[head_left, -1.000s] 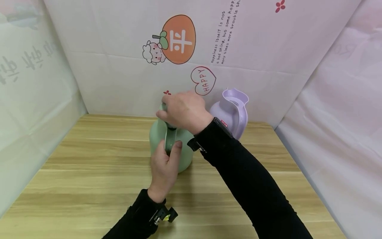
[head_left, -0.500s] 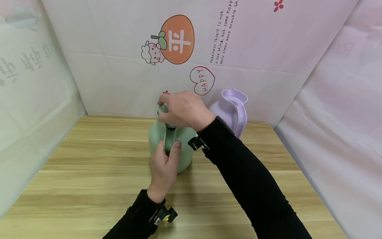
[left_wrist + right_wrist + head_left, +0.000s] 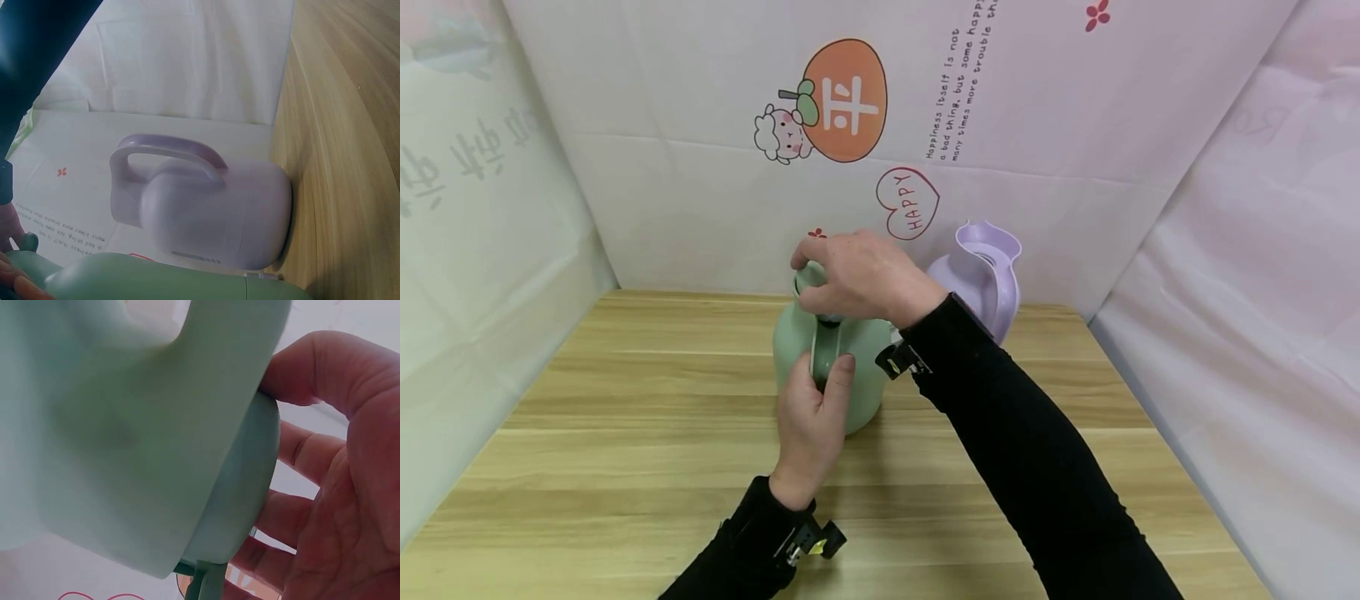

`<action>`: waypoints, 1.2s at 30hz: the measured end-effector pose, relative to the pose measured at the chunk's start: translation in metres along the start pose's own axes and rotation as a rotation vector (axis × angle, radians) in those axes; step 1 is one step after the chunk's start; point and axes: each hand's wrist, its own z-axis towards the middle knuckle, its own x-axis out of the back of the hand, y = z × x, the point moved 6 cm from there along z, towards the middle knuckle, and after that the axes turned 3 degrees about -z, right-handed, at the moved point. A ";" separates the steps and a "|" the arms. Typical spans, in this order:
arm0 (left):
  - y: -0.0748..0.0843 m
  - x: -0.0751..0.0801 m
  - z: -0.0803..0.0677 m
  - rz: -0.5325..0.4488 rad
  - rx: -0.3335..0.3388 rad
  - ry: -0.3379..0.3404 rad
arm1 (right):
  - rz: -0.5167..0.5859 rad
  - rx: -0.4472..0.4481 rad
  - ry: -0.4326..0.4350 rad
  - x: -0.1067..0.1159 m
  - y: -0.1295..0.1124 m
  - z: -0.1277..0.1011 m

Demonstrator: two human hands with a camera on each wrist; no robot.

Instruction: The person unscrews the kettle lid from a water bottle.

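Note:
A pale green thermos jug (image 3: 867, 387) stands on the wooden table in the head view. Its handle, turned toward me, is gripped by my left hand (image 3: 810, 425), the thumb lying along it. My right hand (image 3: 872, 275) reaches over the jug's mouth and holds the round green lid (image 3: 810, 276) by its edge. Up close in the right wrist view, the thumb and fingers (image 3: 294, 515) spread around the lid's rim, and the lid (image 3: 247, 481) sits at the jug's mouth with a dark green tab (image 3: 208, 581) below. The left wrist view shows only part of the green jug (image 3: 150, 278).
A lilac jug (image 3: 976, 279) stands behind and to the right of the green one, partly covered by my right forearm. In the left wrist view its handle (image 3: 169, 145) shows whole. Printed white cloth (image 3: 700, 208) closes off the table's back and both sides.
My right hand has shifted slightly at the lid, its wrist moving a little right, and more of the lid shows between thumb and forefinger. The left hand and both jugs keep their places.

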 end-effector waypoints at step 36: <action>0.000 -0.001 0.001 0.006 -0.012 0.009 | 0.103 0.066 -0.035 0.002 -0.006 -0.004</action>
